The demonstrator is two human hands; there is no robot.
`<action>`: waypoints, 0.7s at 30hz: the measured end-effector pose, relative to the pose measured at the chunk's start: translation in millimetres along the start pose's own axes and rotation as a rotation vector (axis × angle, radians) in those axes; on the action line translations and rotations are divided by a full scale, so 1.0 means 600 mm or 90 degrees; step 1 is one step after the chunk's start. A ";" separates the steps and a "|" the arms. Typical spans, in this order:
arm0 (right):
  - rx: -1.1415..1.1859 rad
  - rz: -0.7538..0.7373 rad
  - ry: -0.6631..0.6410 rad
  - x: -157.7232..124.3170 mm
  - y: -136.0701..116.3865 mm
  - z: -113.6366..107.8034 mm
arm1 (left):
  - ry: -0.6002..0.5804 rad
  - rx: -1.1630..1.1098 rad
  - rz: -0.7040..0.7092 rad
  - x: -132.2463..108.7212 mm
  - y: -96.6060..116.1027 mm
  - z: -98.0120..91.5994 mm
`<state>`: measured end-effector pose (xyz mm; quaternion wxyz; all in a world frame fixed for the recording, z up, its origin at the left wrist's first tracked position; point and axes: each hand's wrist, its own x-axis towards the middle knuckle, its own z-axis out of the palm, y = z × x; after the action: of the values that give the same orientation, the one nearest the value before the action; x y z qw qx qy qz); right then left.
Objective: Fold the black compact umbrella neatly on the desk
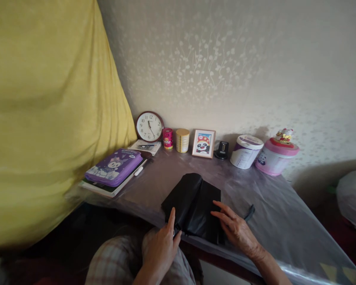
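A black folding umbrella (pixel 192 206), closed up with its fabric panels loose and spread flat, lies at the table's front edge. My left hand (pixel 163 241) is at its near end, the index finger stretched along the fabric and the other fingers curled at a small shiny round part. What those curled fingers grip is partly hidden. On the right panel lie the fingertips of my right hand (pixel 233 225), apart and nearly flat. A short dark strap (pixel 249 213) rests on the table just beyond that hand.
A purple case (pixel 115 166) sits on books at the left. Along the wall stand a clock (pixel 150 126), a pink can (pixel 167 138), a yellow can (pixel 182 140), a framed panda picture (pixel 203 143), a black holder (pixel 222 150), a white tub (pixel 246 152) and a pink-lidded tub (pixel 275 158).
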<state>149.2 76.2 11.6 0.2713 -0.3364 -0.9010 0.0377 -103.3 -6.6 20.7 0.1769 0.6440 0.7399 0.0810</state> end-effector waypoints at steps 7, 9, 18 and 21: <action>0.056 0.033 0.056 0.022 -0.015 -0.016 | 0.000 0.001 -0.005 0.000 0.000 0.000; 0.090 0.043 0.103 0.036 -0.023 -0.022 | 0.002 0.009 -0.003 0.000 0.000 0.002; 0.116 -0.019 0.166 0.134 -0.048 0.012 | -0.012 0.023 -0.001 -0.002 0.005 -0.004; 0.099 -0.040 0.157 0.170 -0.055 0.034 | -0.018 0.035 -0.003 -0.002 0.007 -0.003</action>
<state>55.4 116.9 50.1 0.4065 -0.2883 -0.8651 0.0573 -100.1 -6.7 24.1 0.1699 0.6480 0.7407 0.0509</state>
